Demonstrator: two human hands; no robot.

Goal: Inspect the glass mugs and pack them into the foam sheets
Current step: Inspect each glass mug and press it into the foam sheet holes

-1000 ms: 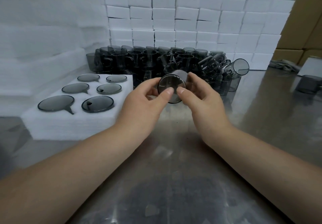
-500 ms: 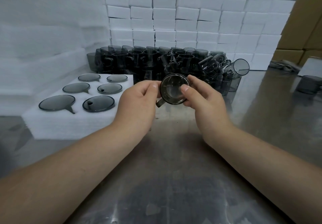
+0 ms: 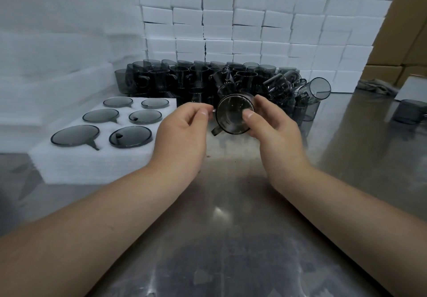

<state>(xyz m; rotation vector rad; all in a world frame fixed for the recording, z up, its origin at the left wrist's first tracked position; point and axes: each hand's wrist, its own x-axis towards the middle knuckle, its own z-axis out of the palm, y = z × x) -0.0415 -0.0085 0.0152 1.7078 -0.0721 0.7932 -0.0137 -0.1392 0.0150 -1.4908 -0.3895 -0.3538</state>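
A shiny stainless-steel table (image 3: pixel 231 239) fills the foreground. Two bare forearms reach forward over it.

The right hand (image 3: pixel 277 135) holds a smoky grey glass mug (image 3: pixel 231 116) above the table, near the centre of the view. The mug is tipped on its side, one round end facing the viewer and its handle pointing down and to the left. The right thumb lies across the near rim and the fingers curl round the far side.

The left hand (image 3: pixel 182 135) is just beside the mug's left edge. Its fingers are curled, thumb tip against forefinger. It is not possible to tell whether they touch the glass.

To the left lies a thick white foam sheet (image 3: pixel 92 167) with six packed grey mugs (image 3: pixel 130 136) sunk into its cut-outs, in two columns of three.

Behind the hands is a crowded pile of loose grey glass mugs (image 3: pixel 184 79), some upright and some tipped over. One lone grey mug (image 3: pixel 409 112) stands well apart at the far right.

Farther back rises a wall of stacked white foam blocks (image 3: pixel 254 19). Stacked white foam sheets (image 3: pixel 57 42) stand on the left and brown cardboard boxes (image 3: pixel 411 31) on the right.
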